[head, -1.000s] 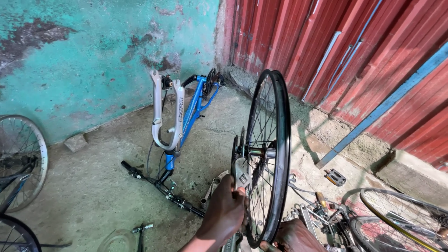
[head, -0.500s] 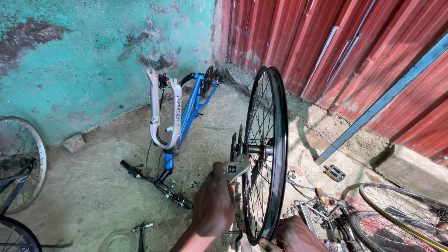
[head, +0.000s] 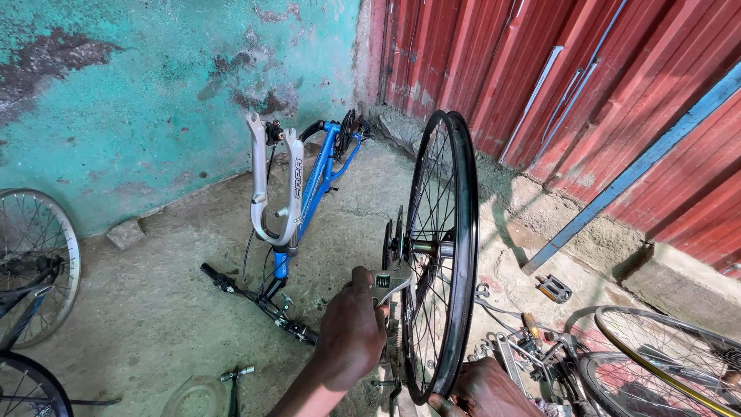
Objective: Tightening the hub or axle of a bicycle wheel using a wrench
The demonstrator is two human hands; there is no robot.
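Holding an adjustable wrench (head: 391,279) in my left hand (head: 349,333), I keep that grip clenched around its handle, with the open head reaching up and to the right toward the hub axle (head: 432,249) of the black bicycle wheel (head: 441,255). The wheel stands upright on its rim, edge-on to me, so the axle runs roughly left to right and the wrench meets it from the left side, just beside the sprocket (head: 392,245). Whether the wrench head already sits on the axle nut I cannot tell. My right hand (head: 482,390) is at the bottom of the rim, touching it; it seems closed on the rim, though most of it is cut off. The left hand is clearly the nearer one to the hub. Behind the wheel, an upturned blue bike frame (head: 312,193) rests on the concrete floor (head: 154,309).
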